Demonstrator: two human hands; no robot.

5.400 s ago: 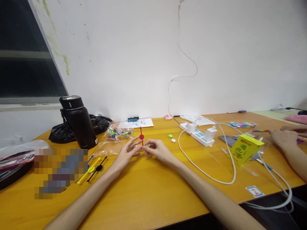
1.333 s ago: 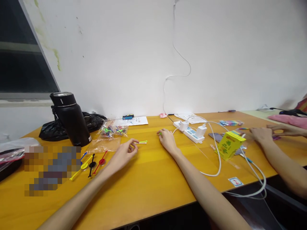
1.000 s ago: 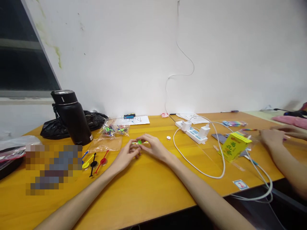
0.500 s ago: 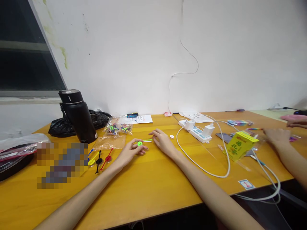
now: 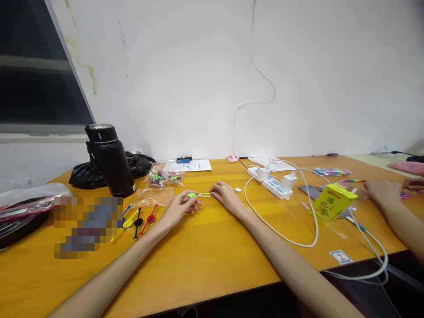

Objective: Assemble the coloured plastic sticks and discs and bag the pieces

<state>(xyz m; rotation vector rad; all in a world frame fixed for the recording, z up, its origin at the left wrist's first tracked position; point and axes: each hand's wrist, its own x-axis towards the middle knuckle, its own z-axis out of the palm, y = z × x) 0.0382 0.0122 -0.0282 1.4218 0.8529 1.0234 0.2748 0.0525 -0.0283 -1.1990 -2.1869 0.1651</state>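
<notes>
Your left hand pinches the green disc. Between your hands extend the green strip and white strip; your right hand is at their right end, its grip indiscernible.

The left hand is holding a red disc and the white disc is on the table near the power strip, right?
Not red: the head view shows the left hand holding a green disc. The white disc is on the table near the power strip.
</notes>
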